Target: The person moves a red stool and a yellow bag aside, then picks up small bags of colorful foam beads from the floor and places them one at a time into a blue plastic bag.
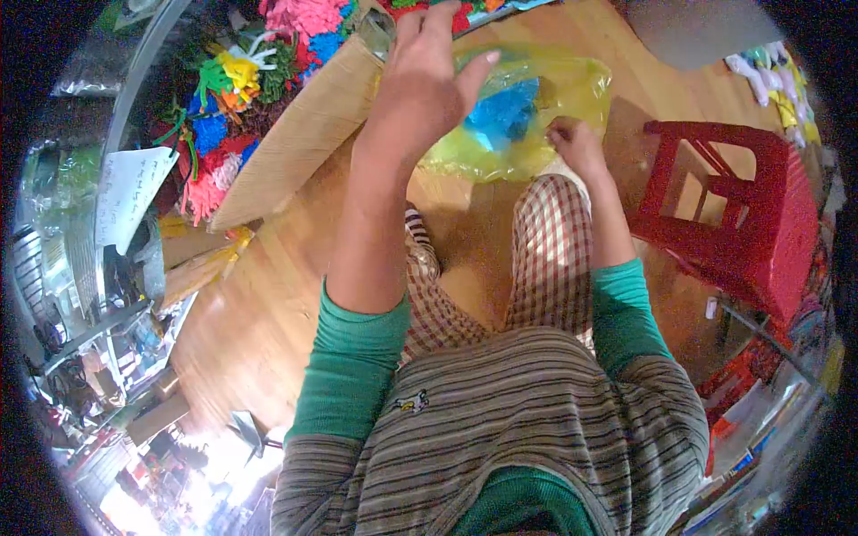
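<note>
A see-through yellow plastic bag [581,89] lies spread over the floor before my knees, with a crumpled blue plastic piece [505,112] showing in its middle. My right hand [579,150] is at the bag's near right edge, its fingers curled and pressed together on the film. Over the bag's left side reaches my left hand [420,85], thumb stretched away from the other fingers, nothing seen in it. Its fingertips are close to the colourful yarn bundles [308,18] at the top, beside a cardboard flap [299,134].
A red plastic stool [715,196] stands to the right on the wooden floor [241,330]. More yarn bundles [237,76] fill the upper left, near a handwritten paper sheet [134,196]. White and yellow items [773,85] lie at the far right.
</note>
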Demonstrator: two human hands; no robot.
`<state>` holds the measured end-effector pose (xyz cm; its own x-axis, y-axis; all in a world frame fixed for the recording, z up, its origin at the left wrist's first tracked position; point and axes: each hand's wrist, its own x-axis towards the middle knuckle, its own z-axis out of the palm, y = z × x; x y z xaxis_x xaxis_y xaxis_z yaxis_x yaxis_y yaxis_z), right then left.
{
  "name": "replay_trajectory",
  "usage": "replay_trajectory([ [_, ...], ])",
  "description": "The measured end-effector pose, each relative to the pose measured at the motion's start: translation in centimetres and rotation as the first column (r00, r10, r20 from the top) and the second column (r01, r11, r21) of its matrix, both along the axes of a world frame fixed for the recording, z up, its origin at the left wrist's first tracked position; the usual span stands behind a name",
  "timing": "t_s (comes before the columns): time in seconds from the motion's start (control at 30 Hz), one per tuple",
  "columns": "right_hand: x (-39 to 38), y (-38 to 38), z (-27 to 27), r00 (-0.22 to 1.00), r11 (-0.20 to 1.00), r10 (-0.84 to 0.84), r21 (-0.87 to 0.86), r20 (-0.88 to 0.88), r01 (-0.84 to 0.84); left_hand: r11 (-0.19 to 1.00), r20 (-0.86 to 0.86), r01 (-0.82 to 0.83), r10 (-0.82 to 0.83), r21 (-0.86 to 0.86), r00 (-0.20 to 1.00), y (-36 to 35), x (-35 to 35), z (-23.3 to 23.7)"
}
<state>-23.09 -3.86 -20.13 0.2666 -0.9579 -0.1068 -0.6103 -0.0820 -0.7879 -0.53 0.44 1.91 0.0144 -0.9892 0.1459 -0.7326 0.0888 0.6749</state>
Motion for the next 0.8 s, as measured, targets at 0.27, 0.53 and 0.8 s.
replay_trajectory([
  [0.27,7.9,9.3,-3.3,0.743,0.811,0.572,0.375,-0.348,-0.449,0.931,0.189,0.160,-0.101,-0.329,0.977,-2.4,-0.3,-3.7],
  [0.53,4.0,5.8,-2.9,0.836,0.946,0.318,0.210,-0.447,-0.248,0.924,0.133,0.269,-0.240,-0.271,0.962,-4.0,-0.7,-5.0],
  [0.8,-2.1,6.6,-1.2,0.950,0.977,0.018,0.207,-0.313,0.050,0.902,0.286,0.415,-0.368,-0.121,0.885,-7.8,-0.3,-8.6],
])
